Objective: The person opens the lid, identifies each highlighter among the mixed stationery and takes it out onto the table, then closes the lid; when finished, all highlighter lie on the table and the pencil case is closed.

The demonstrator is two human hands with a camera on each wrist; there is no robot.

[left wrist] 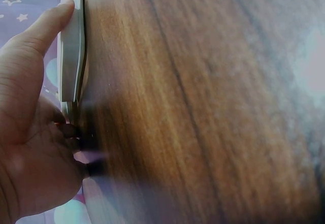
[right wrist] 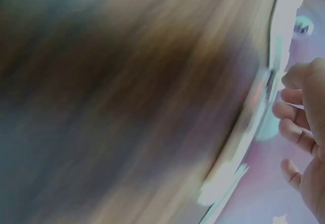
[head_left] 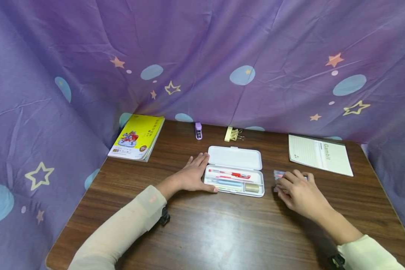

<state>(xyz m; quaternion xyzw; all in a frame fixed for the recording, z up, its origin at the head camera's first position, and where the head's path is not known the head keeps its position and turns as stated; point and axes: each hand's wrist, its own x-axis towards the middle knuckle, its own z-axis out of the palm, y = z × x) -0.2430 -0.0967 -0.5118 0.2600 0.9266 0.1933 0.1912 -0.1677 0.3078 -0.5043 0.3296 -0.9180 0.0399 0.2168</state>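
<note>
A white pencil case (head_left: pixel 235 171) lies with its lid (head_left: pixel 234 157) raised back. My left hand (head_left: pixel 193 175) is spread along its left side, the thumb (left wrist: pixel 57 23) on the front corner and the fingertips at the lid's edge. Inside are a red pen (head_left: pixel 231 174), light blue pens (head_left: pixel 227 182) and a gold-brown block (head_left: pixel 252 187). To the right of the case, my right hand (head_left: pixel 298 191), fingers loosely bent, hovers over a clear, flat bundle (head_left: pixel 278 174) with blue and red parts. The hand partly hides it in the head view.
A yellow book (head_left: pixel 135 137) lies at the back left. Along the back stand a purple stapler (head_left: pixel 198 131) and a pale yellow binder clip (head_left: pixel 234 134). A notebook (head_left: pixel 318 153) lies at the back right. Purple patterned cloth (head_left: pixel 202 56) hangs behind the wooden table (head_left: pixel 202 232).
</note>
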